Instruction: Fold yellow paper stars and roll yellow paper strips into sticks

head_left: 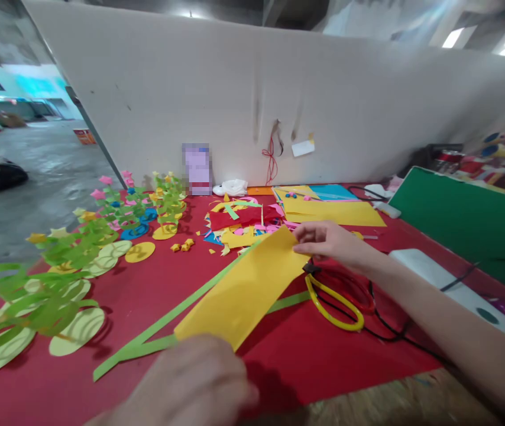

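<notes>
A rectangular piece of yellow paper (239,290) is held slantwise above the red-covered table. My right hand (330,244) pinches its far end between thumb and fingers. My left hand (194,378), slightly blurred, is closed at the near end, and its fingertips are partly hidden. Long light green paper strips (155,349) lie beneath the yellow paper. Scissors with yellow and red handles (336,307) rest just below my right wrist; the paper and hand hide their blades.
Paper star plants (168,204) on round bases line the left side. A pile of paper scraps (243,228) and yellow sheets (336,213) lie farther back. A white device (452,290), black cables and a green board (465,231) stand right. A white panel (235,100) rises behind.
</notes>
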The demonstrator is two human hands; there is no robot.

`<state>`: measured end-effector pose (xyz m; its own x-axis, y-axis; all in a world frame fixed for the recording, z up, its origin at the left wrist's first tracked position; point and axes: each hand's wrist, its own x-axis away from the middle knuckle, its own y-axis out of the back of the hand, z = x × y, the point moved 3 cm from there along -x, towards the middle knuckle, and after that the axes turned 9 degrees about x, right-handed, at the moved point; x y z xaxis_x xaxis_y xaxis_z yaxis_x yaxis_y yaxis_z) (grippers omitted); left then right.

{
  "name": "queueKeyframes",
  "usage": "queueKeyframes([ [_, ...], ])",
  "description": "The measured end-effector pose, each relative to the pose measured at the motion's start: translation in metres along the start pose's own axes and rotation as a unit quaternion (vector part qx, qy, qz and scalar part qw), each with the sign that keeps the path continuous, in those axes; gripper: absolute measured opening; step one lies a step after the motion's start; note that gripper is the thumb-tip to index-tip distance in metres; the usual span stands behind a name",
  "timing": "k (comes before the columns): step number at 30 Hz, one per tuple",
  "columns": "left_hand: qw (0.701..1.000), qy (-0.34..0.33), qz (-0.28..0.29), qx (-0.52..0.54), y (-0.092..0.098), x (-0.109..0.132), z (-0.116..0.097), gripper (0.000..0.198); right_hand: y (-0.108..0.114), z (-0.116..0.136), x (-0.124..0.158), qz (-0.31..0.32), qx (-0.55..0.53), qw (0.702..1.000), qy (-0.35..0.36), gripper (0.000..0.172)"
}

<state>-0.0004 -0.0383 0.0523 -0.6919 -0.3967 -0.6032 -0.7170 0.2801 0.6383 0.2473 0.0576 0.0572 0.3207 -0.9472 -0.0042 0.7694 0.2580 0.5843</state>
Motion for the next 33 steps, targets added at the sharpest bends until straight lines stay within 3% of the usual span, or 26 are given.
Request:
queueKeyframes([
  [2, 0.987, 0.122, -0.094, 0.051, 0.016, -0.008, 0.01, 0.02, 0.002, 0.001, 0.006, 0.029, -0.022, 0.999, -0.005, 0.021],
  [4, 0.941, 0.268, -0.171, 0.113, 0.024, -0.015, 0.024, 0.017, 0.0, 0.007, 0.007, 0.065, -0.04, 0.997, 0.002, 0.018],
  [5, 0.914, 0.322, -0.184, 0.166, 0.022, -0.019, 0.031, 0.017, -0.003, 0.011, 0.006, 0.081, -0.047, 0.996, 0.009, 0.017],
  [6, 0.883, 0.368, -0.176, 0.231, 0.018, -0.023, 0.038, 0.019, -0.007, 0.016, 0.004, 0.093, -0.055, 0.994, 0.018, 0.015],
  [10, 0.738, 0.448, -0.044, 0.503, -0.008, -0.036, 0.055, 0.037, -0.023, 0.033, -0.008, 0.093, -0.084, 0.99, 0.065, 0.012],
  [13, 0.676, 0.426, -0.006, 0.602, -0.014, -0.04, 0.057, 0.052, -0.031, 0.038, -0.016, 0.058, -0.097, 0.989, 0.091, 0.011],
  [19, 0.698, 0.423, -0.066, 0.574, -0.009, -0.044, 0.051, 0.028, -0.032, 0.053, -0.007, -0.008, -0.095, 0.991, 0.095, 0.01],
  [23, 0.716, 0.42, -0.108, 0.548, -0.003, -0.049, 0.046, 0.015, -0.027, 0.066, 0.008, -0.037, -0.09, 0.992, 0.082, 0.02],
  [27, 0.751, 0.396, -0.128, 0.512, 0.003, -0.056, 0.038, 0.014, -0.025, 0.073, 0.015, -0.067, -0.041, 0.993, 0.088, 0.015],
  [33, 0.822, 0.355, -0.14, 0.423, 0.009, -0.061, 0.026, 0.02, -0.032, 0.082, 0.024, -0.037, -0.037, 0.993, 0.101, 0.011],
])
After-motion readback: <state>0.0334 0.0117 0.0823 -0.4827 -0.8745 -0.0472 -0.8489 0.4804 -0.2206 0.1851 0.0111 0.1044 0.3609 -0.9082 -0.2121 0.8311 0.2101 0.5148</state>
